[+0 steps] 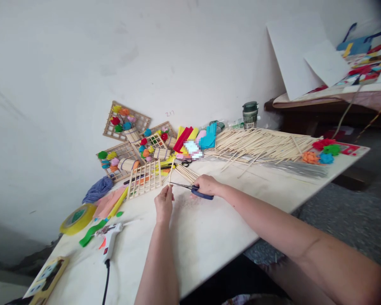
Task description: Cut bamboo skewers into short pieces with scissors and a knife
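Tabletop (pixel 209 237): left hand (pixel 164 205) pinches upright stick (pixel 171 173); right hand (pixel 206 185) grips scissors (pixel 184 185) (blades open) meeting it just above those fingers

We see thin stick (pixel 170 171): pale bare wood, matt; scissors (pixel 192 189): bright metal blades, glossy blue plastic handles; tabletop (pixel 209 237): smooth matt board, maybe laminate; tape roll (pixel 78 218): glossy yellow; glue gun (pixel 110 239): white plastic.

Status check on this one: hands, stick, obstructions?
Left hand pinches wooden stick. Right hand holds scissors, blade tips at the stick's lower end. Lattice frame close beside, not blocking.
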Motion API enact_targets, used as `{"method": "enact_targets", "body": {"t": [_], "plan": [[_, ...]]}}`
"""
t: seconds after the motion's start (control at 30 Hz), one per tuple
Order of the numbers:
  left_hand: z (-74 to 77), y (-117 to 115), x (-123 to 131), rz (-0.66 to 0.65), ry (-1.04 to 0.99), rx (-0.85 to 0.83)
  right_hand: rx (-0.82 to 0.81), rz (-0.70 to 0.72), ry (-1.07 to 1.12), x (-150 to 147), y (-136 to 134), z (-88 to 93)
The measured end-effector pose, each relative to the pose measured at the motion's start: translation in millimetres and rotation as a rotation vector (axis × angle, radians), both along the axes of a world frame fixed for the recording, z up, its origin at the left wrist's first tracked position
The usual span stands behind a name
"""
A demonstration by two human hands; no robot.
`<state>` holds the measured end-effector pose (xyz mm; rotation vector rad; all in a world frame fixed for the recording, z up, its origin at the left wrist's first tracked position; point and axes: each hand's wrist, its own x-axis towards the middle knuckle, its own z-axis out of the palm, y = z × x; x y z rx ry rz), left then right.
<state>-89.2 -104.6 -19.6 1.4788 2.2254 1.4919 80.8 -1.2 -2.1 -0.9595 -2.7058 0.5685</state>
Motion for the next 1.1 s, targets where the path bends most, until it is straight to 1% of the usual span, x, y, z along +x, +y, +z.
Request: {"method": "enact_targets", "body": {"t": [0.17, 0.47, 0.73, 0.93, 1.1], "plan": [[-3.2, 0.8, 0.1, -0.032, -0.015, 0.009, 0.03, -0.001, -0.03, 2.6, 3.3, 1.0], [-3.4, 1.7, 10.3, -0.171, -0.064, -0.055, 0.131, 0.004, -0.071, 4.0, 1.7, 4.5], [-2.2, 0.8, 10.1, -0.243, -0.144, -0.053, 0.098, 0.014, -0.028, 2.9, 3.9, 0.9], [3.2, -1.6, 9.0, -0.228, -0.223, -0.036, 0.057, 0.022, -0.012, 0.0, 4.5, -2.3], [6.1, -1.7, 8.7, -0.173, -0.206, -0.022, 0.043, 0.024, -0.006, 0.5, 3.2, 0.9]]}}
